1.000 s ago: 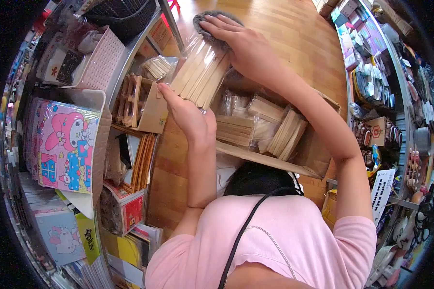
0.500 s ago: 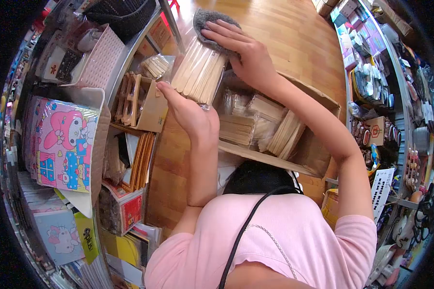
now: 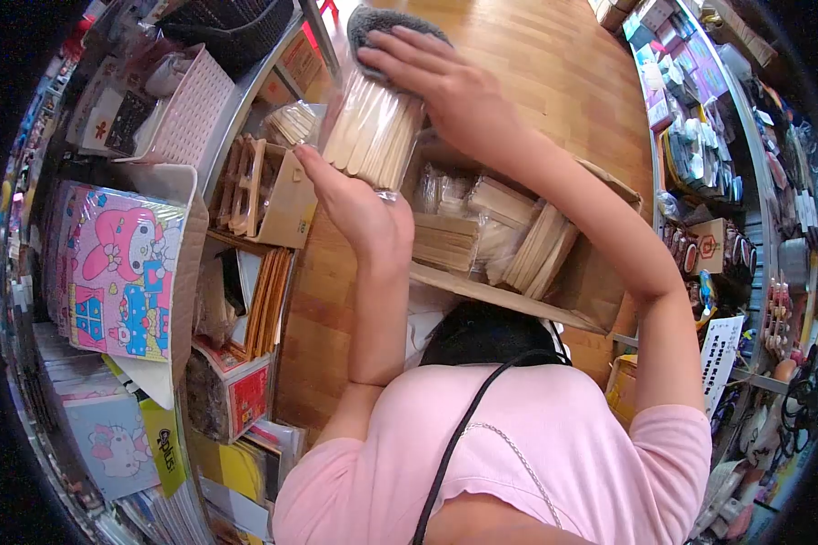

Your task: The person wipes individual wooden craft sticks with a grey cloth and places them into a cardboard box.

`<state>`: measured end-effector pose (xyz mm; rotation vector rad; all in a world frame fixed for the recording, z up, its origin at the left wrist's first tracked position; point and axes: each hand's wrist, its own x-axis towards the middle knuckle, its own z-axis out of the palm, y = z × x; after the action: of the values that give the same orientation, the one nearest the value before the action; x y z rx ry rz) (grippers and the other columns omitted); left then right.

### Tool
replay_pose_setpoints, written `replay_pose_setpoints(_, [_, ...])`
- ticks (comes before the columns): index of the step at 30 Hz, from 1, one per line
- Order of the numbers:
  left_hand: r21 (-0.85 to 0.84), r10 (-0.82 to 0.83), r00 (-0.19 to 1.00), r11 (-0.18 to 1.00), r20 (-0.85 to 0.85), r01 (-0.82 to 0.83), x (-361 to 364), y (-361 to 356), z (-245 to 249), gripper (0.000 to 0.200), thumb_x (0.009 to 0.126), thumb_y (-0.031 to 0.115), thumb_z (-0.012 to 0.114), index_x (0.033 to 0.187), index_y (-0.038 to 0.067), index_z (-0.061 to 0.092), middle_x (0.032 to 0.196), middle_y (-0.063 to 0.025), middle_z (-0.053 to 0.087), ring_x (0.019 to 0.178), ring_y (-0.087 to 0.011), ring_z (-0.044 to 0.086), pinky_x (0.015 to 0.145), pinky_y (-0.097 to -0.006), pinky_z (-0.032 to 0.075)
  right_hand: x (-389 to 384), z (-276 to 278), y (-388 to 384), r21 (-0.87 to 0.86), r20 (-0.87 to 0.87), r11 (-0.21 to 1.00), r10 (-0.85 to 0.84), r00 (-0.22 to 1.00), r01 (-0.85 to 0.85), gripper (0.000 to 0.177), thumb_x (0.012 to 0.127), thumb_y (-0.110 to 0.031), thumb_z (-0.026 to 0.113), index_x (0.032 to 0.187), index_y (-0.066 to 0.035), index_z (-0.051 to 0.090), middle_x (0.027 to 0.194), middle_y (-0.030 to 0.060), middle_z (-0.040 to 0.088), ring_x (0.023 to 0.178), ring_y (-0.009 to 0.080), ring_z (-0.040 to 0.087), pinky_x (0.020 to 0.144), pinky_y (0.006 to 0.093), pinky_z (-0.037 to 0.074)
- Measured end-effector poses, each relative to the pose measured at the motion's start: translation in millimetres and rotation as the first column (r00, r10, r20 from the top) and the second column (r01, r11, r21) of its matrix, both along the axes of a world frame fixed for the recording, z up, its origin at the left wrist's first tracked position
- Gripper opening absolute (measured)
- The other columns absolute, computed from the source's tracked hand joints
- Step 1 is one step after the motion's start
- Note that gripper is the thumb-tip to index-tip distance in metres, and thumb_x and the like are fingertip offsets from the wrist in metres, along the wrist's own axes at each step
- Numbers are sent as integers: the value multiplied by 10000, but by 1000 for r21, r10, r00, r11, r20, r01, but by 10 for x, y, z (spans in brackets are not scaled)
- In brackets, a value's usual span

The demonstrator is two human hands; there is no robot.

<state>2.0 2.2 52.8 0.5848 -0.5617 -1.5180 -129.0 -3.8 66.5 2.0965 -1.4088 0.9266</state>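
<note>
My left hand [image 3: 365, 218] supports a clear plastic pack of flat wooden craft sticks [image 3: 373, 136] from below, its thumb along the left side. The pack is tilted, its rounded stick ends toward me. On its far end lies a grey fluffy cloth [image 3: 382, 29], and my right hand [image 3: 441, 82] presses on it with the fingers stretched together over it. Below the right forearm stands an open cardboard box [image 3: 600, 272] with several more packs of wooden sticks [image 3: 527, 245] in it.
On the left, shelves carry a pink perforated basket [image 3: 191, 113], a dark woven basket [image 3: 232, 36], cartoon-printed packs [image 3: 123, 272] and a small carton [image 3: 286, 204] of wooden items. Another loaded shelf [image 3: 713, 173] runs along the right. Wooden floor [image 3: 536, 64] shows beyond the box.
My right hand and the grey cloth have slid slightly up and left, toward the far end of the pack. The left hand still supports the pack, almost unmoved.
</note>
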Motion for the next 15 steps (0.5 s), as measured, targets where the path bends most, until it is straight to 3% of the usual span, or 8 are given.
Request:
replay_pose_setpoints(4, [62,12,999,998,33,-14,69,-82,1,532,951,412,262,1260,-3,384,1244,-135,468,1101,-241,489,982,-377,355,255,-37,225,139,-74,989,66,995,-55,601,723,-30,521,1299,-168,421,1327,32,431,1215,253,407,1017,375,331])
replay_pose_setpoints(6, [109,4,999,994,53,-10,124,-126,-13,525,949,414,268,1261,9,388,1227,-133,481,1069,-233,510,971,-377,368,314,-101,336,254,-50,941,244,968,-224,677,689,27,504,1305,-241,419,1351,9,402,1249,232,369,1057,376,291])
replay_pose_setpoints(8, [137,-117,993,983,-20,119,177,-175,-44,516,950,414,259,1263,28,403,1198,-110,506,1031,-217,527,951,-372,385,241,-108,384,243,-40,939,262,964,-245,607,692,-5,526,1249,-246,494,1318,-1,444,1229,207,399,1045,367,315])
replay_pose_setpoints(10, [64,-182,983,981,-38,184,183,-149,-31,526,954,413,233,1258,26,420,1203,-107,509,1072,-220,506,960,-369,378,52,-27,374,214,-121,910,385,915,-355,520,699,4,524,1166,-218,577,1244,-5,517,1182,204,456,1016,359,360])
replay_pose_setpoints(12, [52,-171,983,983,-60,174,145,-115,-29,546,957,417,206,1254,17,430,1232,-113,492,1122,-229,479,975,-370,363,-50,-4,250,137,-105,915,395,913,-380,471,702,30,511,1111,-180,616,1182,-3,565,1137,218,499,987,345,395])
replay_pose_setpoints(13, [30,-130,991,991,30,129,117,-18,85,562,956,422,197,1258,5,421,1259,-123,471,1157,-238,456,989,-373,348,-83,58,191,80,-38,957,282,959,-278,478,701,42,504,1119,-165,610,1184,-1,564,1134,220,502,981,342,401])
replay_pose_setpoints(15, [12,-104,994,994,21,104,74,10,46,565,957,420,194,1258,-1,419,1263,-124,468,1164,-243,450,995,-374,341,-68,91,121,62,27,991,119,993,-120,447,693,3,523,1094,-169,618,1220,17,540,1139,184,494,968,326,401])
